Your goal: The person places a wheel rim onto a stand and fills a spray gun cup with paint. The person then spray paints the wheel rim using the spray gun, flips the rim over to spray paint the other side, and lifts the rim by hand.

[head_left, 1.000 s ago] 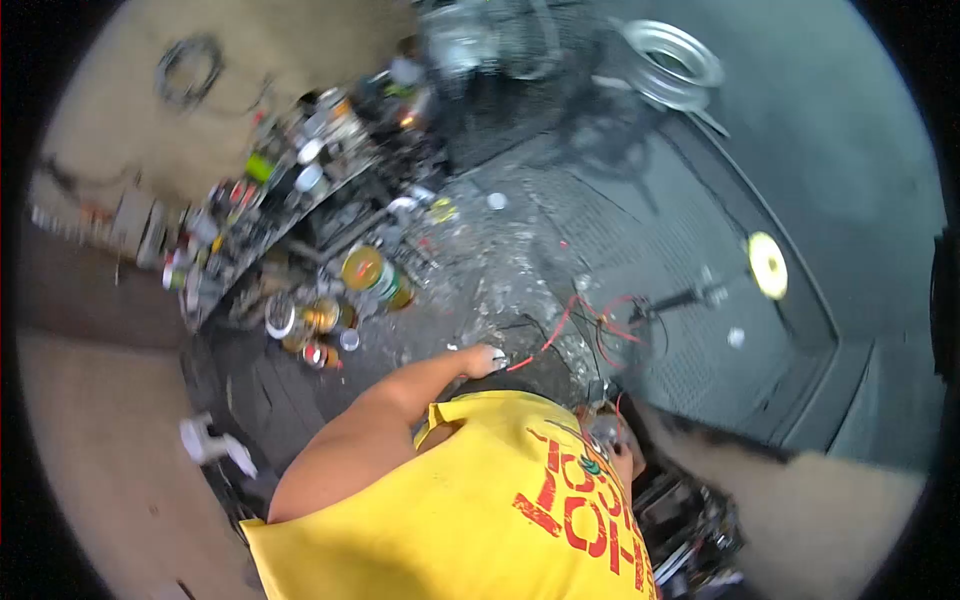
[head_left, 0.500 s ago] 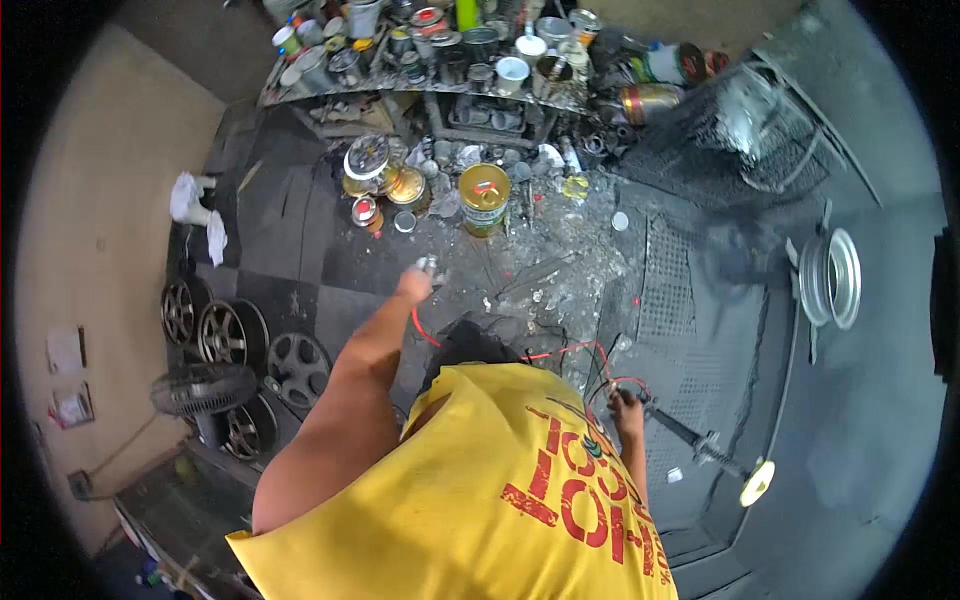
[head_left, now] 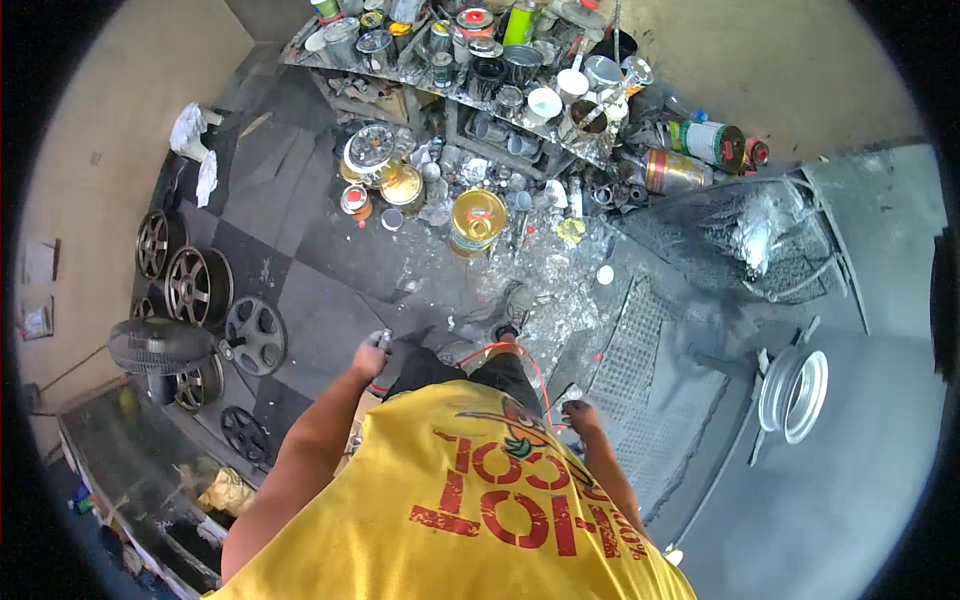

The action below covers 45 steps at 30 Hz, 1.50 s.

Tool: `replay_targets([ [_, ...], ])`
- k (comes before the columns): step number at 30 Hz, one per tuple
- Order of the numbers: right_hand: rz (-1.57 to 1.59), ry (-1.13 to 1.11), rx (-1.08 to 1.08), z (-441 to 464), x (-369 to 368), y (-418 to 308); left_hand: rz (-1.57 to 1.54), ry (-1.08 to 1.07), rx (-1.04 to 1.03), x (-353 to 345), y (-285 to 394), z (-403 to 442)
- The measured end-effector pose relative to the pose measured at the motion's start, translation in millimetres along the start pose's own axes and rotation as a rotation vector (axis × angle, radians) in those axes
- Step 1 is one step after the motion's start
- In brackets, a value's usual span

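A red hose (head_left: pixel 537 368) arcs in front of the wearer's black shorts (head_left: pixel 428 372) and across one lower leg, above a paint-spattered floor (head_left: pixel 330 300), as I watch over the remote feed. Its long axis runs from left to right, bowing away from the body, then bends back toward the right hand (head_left: pixel 580 412). I lose its middle course near the shorts; a short red stretch shows again just below the left hand (head_left: pixel 372 354), but I cannot confirm that the two pieces join, and neither end is visible to me. The left fingers are closed on a small pale object (head_left: pixel 381 338), mostly covered by the fist and too small for me to identify. The right hand, dark and partly curled beside the left edge of a perforated mat (head_left: pixel 650 390), has a blurred whitish patch at its fingertips; I cannot tell whether it grips anything. The yellow shirt (head_left: pixel 480 550) blocks my view of the floor below. Ahead, well apart from both hands, a gold-topped tin (head_left: pixel 478 218) stands on the floor off the front edge of a crowded table (head_left: pixel 425 78), whose far left corner is cut off at the top of my view.
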State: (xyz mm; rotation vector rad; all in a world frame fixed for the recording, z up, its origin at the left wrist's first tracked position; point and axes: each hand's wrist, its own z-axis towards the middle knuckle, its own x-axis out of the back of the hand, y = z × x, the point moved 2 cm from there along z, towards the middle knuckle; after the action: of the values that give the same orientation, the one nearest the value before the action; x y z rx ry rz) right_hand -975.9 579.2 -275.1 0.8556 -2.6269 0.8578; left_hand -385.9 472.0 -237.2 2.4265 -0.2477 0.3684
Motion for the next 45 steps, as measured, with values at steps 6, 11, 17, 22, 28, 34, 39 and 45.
replay_targets([
  [6, -0.161, -0.001, 0.009, 101, 60, -30, 0.33, -0.15, -0.24, -89, 123, 1],
  [11, -0.028, 0.19, 0.039, 173, 145, -120, 0.511, -0.337, -0.417, -151, 245, 10],
  [17, -0.043, 0.14, 0.011, 296, 185, -171, 0.566, -0.251, -0.322, -162, 242, 60],
  [22, -0.28, 0.048, 0.232, 410, 163, -255, 0.681, -0.42, -0.164, -165, 188, 116],
  [28, -0.119, 0.1, 0.329, 547, 70, -290, 0.65, -0.49, -0.192, -156, 164, 181],
  [34, 0.266, -0.063, 0.013, 676, -47, -262, 0.698, -0.352, -0.208, -138, 168, 206],
  [39, 0.401, 0.01, -0.192, 773, -97, -229, 0.661, -0.344, -0.18, -126, 151, 218],
  [45, 0.215, 0.232, -0.01, 761, -110, -278, 0.648, -0.32, -0.224, -119, 143, 219],
])
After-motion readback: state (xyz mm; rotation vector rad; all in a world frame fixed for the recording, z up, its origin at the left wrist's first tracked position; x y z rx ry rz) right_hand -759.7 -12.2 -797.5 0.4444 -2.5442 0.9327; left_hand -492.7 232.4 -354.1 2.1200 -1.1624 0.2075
